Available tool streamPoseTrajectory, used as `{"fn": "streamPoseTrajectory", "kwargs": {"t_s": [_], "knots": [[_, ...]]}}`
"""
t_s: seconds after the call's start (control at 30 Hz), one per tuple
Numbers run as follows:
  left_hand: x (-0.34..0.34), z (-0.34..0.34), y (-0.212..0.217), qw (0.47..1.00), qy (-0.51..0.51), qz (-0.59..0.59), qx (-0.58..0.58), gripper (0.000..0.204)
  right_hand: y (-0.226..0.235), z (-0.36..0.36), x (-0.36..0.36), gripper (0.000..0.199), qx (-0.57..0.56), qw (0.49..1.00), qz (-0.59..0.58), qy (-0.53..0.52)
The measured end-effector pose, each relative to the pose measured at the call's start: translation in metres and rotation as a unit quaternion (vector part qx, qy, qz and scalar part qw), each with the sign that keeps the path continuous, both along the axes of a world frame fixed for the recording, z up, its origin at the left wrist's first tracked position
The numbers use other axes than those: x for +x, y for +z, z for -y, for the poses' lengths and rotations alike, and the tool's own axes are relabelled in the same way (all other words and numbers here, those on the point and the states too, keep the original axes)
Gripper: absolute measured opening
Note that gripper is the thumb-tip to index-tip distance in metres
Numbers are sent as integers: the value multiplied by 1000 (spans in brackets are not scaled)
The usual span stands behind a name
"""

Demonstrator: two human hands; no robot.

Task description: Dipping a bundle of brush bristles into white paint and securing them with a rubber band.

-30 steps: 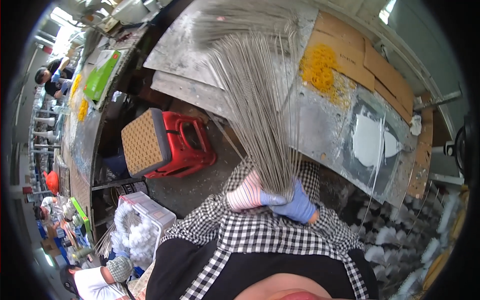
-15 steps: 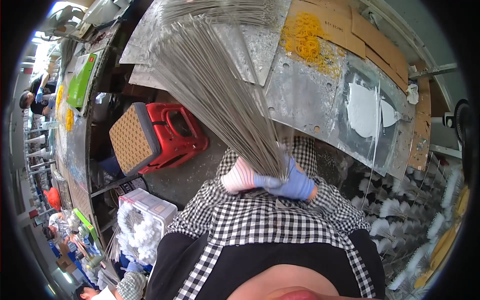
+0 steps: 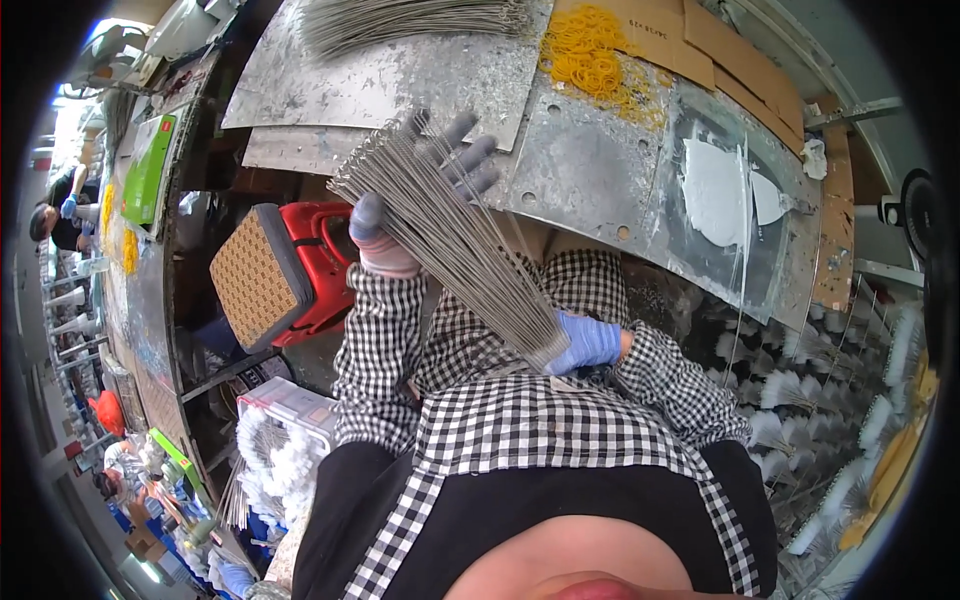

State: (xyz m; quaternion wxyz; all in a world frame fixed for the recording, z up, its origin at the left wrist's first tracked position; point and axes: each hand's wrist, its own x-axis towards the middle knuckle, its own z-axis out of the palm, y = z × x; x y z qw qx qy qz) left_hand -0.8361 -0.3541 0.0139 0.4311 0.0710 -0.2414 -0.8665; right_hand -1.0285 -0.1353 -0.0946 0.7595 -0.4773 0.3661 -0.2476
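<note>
A thick bundle of thin grey metal wires (image 3: 450,245) slants across my lap, its looped upper ends toward the table. My right hand (image 3: 585,343), in a blue glove, is closed round the lower end near my waist. My left hand (image 3: 377,240), in a pink-striped glove with grey-blue fingers, is behind the upper part of the bundle. Its thumb is on the near side and its fingers stretch out spread beyond the far side. The wires cover the palm, so I cannot tell how firmly it touches them.
More wires (image 3: 420,25) lie at the back of the metal-topped table (image 3: 570,200). Beside them are yellow rubber bands (image 3: 590,60), cardboard (image 3: 740,65) and white paste (image 3: 715,190). A red stool (image 3: 315,265) and a bin (image 3: 290,405) stand left; white brushes (image 3: 800,400) stand right.
My left hand has left the bundle's lower end and moved up and left to its upper part, fingers spreading. The bundle's top has come down toward me. My right hand keeps its grip.
</note>
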Motion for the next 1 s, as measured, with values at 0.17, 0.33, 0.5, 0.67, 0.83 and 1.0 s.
{"fn": "streamPoseTrajectory", "kwargs": {"t_s": [0.17, 0.33, 0.5, 0.67, 0.83, 1.0], "knots": [[-42, 8, 40, 931, -180, -204, -244, 125, -12, 3, -1, 54, -145, 988, -23, 37], [-52, -26, 102, 939, -199, -112, -257, 112, 55, 20, -9, 57, -131, 988, -54, 57], [-64, -26, 160, 925, -103, -57, -361, 53, 81, 43, -28, 95, -288, 950, -23, -121], [-83, -1, 178, 842, 9, 95, -531, 31, 107, 41, -69, 121, -193, 922, -77, -326], [-106, 22, 148, 785, 119, 247, -556, 28, 122, 62, -93, 104, -233, 854, -234, -401], [-125, 18, 151, 785, 112, 213, -571, 45, 146, 83, -96, 98, -324, 812, -230, -428]]}}
